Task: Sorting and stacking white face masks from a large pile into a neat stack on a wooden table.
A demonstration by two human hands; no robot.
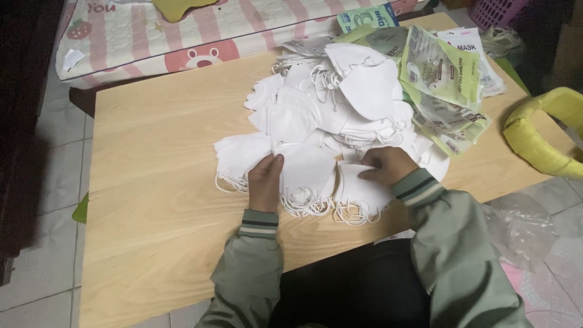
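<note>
Left hand (265, 181) presses flat on a white mask stack (306, 173); right hand (387, 165), at three o'clock, pinches another folded mask (358, 191). Light, soft, floppy things on the counter (158, 182); best gripped by the folded edge.

A low, pale wooden bench (152, 206) stands on a grey tiled floor (36, 267) in dim, soft light. Behind it lies a pink-striped mattress (139, 36); a purple basket (498, 11) sits at the far right.
</note>
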